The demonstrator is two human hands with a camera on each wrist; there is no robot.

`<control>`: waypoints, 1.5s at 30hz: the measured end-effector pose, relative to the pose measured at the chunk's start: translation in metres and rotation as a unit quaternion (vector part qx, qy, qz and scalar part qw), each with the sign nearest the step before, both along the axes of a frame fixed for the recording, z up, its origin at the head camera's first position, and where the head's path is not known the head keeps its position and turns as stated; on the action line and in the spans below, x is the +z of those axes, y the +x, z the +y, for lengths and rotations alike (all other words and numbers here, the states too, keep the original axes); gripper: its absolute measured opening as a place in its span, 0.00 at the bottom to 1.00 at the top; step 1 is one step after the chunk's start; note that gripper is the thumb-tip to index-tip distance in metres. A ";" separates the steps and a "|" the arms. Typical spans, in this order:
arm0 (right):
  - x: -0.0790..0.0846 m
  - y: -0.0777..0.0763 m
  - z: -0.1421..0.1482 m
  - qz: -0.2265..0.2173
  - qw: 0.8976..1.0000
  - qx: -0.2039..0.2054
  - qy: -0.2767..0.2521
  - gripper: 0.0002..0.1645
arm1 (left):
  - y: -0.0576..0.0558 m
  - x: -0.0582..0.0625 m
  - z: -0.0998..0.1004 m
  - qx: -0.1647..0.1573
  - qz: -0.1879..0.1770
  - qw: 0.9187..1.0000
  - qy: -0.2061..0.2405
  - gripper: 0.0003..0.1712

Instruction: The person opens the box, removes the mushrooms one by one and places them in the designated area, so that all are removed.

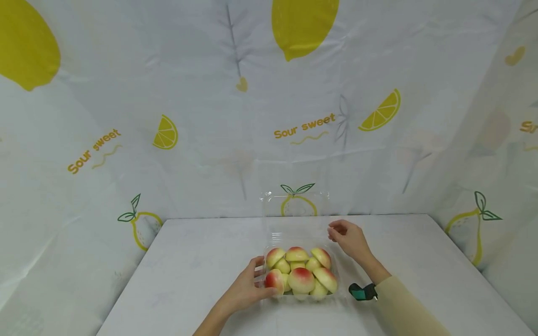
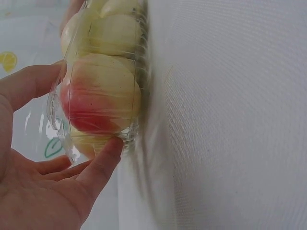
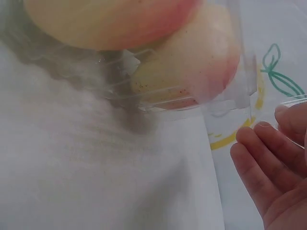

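Note:
A clear plastic clamshell box (image 1: 332,295) full of yellow-and-red peaches (image 1: 301,280) sits on the table, its see-through lid (image 1: 294,228) raised at the back. My left hand (image 1: 248,287) grips the box's left side, thumb at the front corner and fingers along the side wall. In the left wrist view, fingertips of the left hand (image 2: 57,187) press the clear wall beside a red-cheeked peach (image 2: 98,96). At the lid's right edge, my right hand (image 1: 349,239) pinches the thin plastic between thumb and fingers. The right wrist view has that hand (image 3: 278,167) beside the box's corner.
A white cloth covers the table (image 1: 180,275). Behind it hangs a white curtain (image 1: 201,177) printed with lemons and lettering, also closing off both sides. A black and green strap (image 1: 362,292) is by the right sleeve (image 1: 403,303).

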State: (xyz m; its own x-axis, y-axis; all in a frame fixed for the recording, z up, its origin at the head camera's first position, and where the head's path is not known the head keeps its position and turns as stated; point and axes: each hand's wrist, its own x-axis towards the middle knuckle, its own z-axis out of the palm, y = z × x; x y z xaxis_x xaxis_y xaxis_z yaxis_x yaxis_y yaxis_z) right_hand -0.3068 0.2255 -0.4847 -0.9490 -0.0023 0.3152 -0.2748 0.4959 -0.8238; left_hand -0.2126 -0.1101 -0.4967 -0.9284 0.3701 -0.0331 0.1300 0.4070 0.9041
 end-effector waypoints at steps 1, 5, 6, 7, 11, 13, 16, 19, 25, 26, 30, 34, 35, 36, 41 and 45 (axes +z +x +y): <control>-0.001 0.000 0.000 -0.006 1.000 0.000 0.002 0.13 | 0.000 0.000 0.000 0.000 0.001 1.000 -0.001 0.52; -0.003 0.002 0.001 -0.032 0.999 -0.002 0.011 0.14 | 0.001 0.001 0.000 0.001 -0.003 1.000 -0.004 0.52; -0.004 0.002 0.001 -0.039 0.999 -0.004 0.014 0.14 | 0.001 0.002 0.000 0.001 -0.004 1.000 -0.004 0.52; -0.004 0.002 0.001 -0.045 0.999 -0.004 0.017 0.14 | 0.001 0.002 0.000 0.001 -0.004 1.000 -0.004 0.52; -0.006 0.004 0.001 -0.066 0.997 -0.003 0.028 0.15 | 0.003 0.001 0.000 0.000 -0.001 1.000 -0.005 0.52; -0.007 0.004 0.002 -0.072 0.997 0.001 0.033 0.15 | 0.003 0.001 0.001 -0.001 0.002 1.000 -0.004 0.52; -0.009 0.006 0.003 -0.077 0.996 0.007 0.040 0.17 | 0.003 0.001 0.001 -0.002 0.005 1.000 -0.001 0.53; -0.010 0.008 0.003 -0.081 0.996 0.011 0.043 0.18 | 0.002 0.001 0.001 -0.004 0.004 1.000 -0.001 0.54; -0.009 0.011 0.003 -0.081 0.995 0.018 0.054 0.19 | 0.002 0.002 0.001 -0.011 -0.002 1.000 0.005 0.54; -0.008 0.012 0.003 -0.082 0.995 0.019 0.059 0.19 | 0.002 0.002 0.001 -0.012 -0.003 1.000 0.006 0.54; -0.007 0.014 0.004 -0.089 0.993 0.025 0.071 0.20 | 0.002 0.003 0.000 -0.019 -0.007 1.000 0.016 0.53; -0.004 0.018 0.007 -0.089 0.992 0.025 0.086 0.19 | 0.002 0.004 -0.001 -0.023 -0.005 1.000 0.013 0.53; -0.003 0.019 0.008 -0.087 0.992 0.026 0.091 0.19 | 0.002 0.005 -0.001 -0.023 -0.005 1.000 0.012 0.52; -0.002 0.021 0.009 -0.083 0.992 0.028 0.095 0.19 | 0.003 0.005 -0.001 -0.023 -0.005 1.000 0.009 0.52; 0.006 0.029 0.012 -0.062 0.991 0.030 0.117 0.18 | 0.003 0.006 -0.001 -0.024 -0.011 1.000 0.009 0.52; 0.015 0.036 0.011 -0.027 0.991 0.036 0.130 0.17 | 0.003 0.006 -0.001 -0.025 -0.011 1.000 0.010 0.52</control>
